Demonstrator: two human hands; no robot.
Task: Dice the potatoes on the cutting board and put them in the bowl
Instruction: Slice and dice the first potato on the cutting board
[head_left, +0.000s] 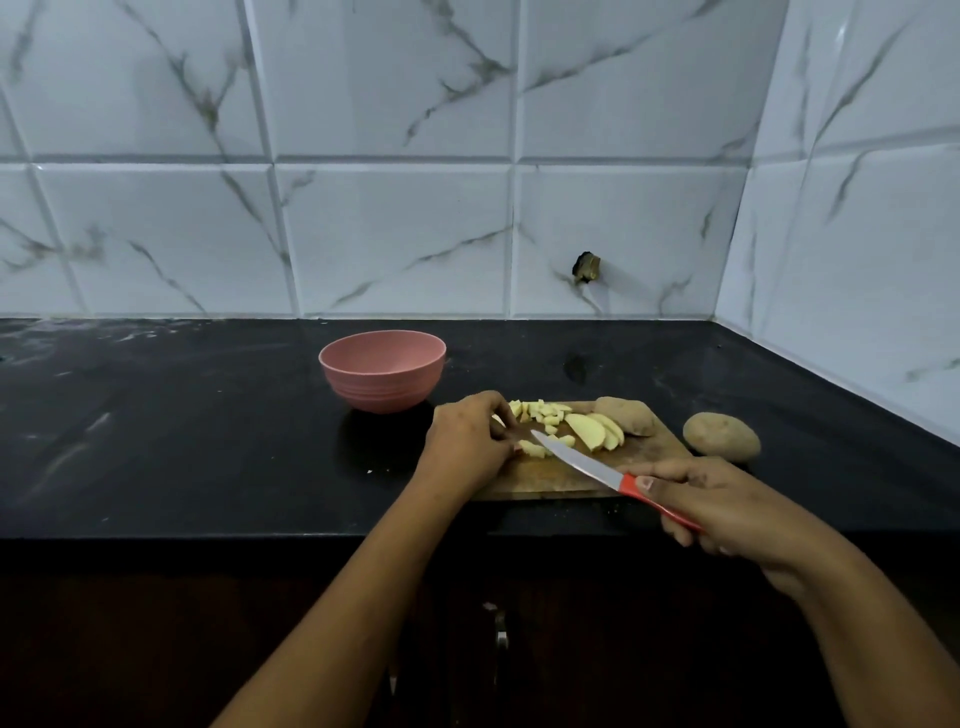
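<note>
Knife (582, 462) out, right hand (727, 512) wrapped round its red handle, blade slanting in over the board (550, 480), tip at a piece (533, 448) that the left hand (467, 441) pins with curled fingertips. Just beyond the blade, dice (540, 413) lie scattered. Slices (595, 431) fan out beyond the right hand, against a half potato (626, 414). A whole potato (721, 435) sits on the counter (182, 426) just off the board, past the right hand. The bowl (382, 371) stands beyond the left hand, apart from the board.

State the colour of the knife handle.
Red. The knife handle shows best in the head view, gripped by the right hand.
</note>
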